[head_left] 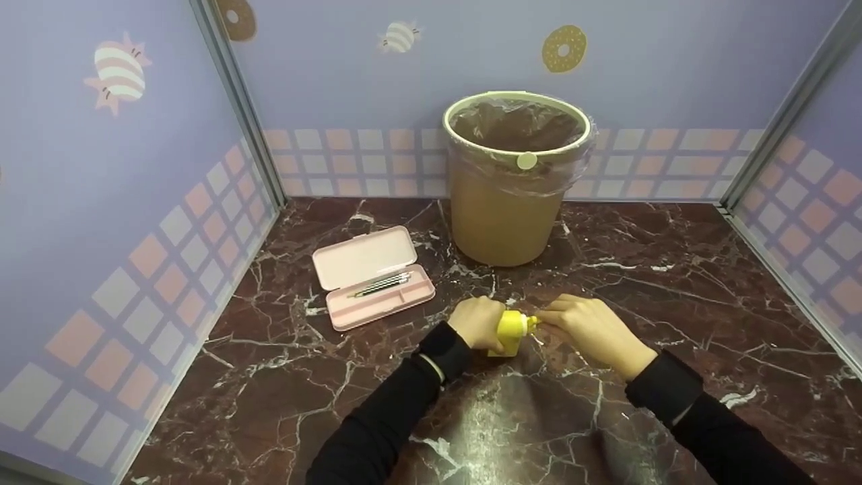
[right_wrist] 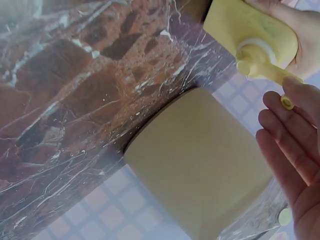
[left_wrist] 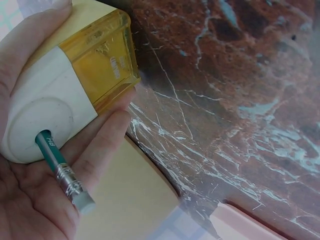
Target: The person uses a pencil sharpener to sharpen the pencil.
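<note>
My left hand (head_left: pixel 477 323) grips a yellow crank pencil sharpener (head_left: pixel 510 331) just above the marbled tabletop. In the left wrist view, a green pencil (left_wrist: pixel 52 154) sticks out of the round hole in the sharpener's white face, its eraser end outward. The sharpener's see-through amber shavings drawer (left_wrist: pixel 107 65) sits beside that face. On the other side, my right hand (head_left: pixel 596 333) pinches the end of the yellow crank handle (right_wrist: pixel 275 74) between thumb and index finger. The other right fingers are extended in the right wrist view. The pencil's point is hidden inside the sharpener.
A pink pencil case (head_left: pixel 363 257) lies open to the left, with several pencils (head_left: pixel 382 285) inside. Behind the hands stands a tan waste bin (head_left: pixel 505 215) lined with a clear plastic bag. Patterned panels (head_left: pixel 363 74) wall in the table's back and sides.
</note>
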A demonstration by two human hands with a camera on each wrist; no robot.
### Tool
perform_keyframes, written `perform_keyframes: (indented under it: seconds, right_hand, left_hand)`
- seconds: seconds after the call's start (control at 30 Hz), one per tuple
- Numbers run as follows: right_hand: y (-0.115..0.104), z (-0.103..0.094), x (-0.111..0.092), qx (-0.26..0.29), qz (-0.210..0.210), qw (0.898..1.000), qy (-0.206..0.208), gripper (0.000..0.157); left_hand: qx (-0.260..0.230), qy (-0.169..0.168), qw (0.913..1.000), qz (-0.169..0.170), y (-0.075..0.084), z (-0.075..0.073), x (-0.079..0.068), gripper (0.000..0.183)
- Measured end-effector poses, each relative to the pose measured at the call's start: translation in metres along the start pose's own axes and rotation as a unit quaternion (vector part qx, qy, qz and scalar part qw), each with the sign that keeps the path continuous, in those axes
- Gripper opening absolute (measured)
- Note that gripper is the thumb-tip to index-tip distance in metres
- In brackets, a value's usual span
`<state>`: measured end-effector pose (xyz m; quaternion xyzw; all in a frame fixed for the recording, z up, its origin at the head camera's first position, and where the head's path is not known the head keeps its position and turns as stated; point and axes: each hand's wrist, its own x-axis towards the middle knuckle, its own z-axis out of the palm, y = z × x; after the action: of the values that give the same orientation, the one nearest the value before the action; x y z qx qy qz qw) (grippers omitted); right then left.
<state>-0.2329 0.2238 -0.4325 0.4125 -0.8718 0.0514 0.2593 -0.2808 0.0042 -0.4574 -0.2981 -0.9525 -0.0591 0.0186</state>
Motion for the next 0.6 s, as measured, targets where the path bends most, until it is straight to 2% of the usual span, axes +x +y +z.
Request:
perform_keyframes:
  seconds: [0.17, 0.4, 0.6]
  right_hand:
    - [0.007, 0.004, 0.006, -0.003, 0.003, 1.0, 0.01, 0.019]
    - [0.017, 0.01, 0.015, -0.01, 0.042, 0.999, -0.024, 0.021]
    - [0.024, 0.022, 0.019, -0.003, 0.071, 0.997, -0.032, 0.023]
  left_hand:
    - [-0.002, 0.001, 1.0, 0.001, 0.0, 0.0, 0.001, 0.045]
    - [0.01, 0.001, 0.9999, -0.001, 0.001, 0.0, 0.0, 0.045]
    - [0.01, 0.001, 1.0, 0.0, 0.002, 0.0, 0.0, 0.046]
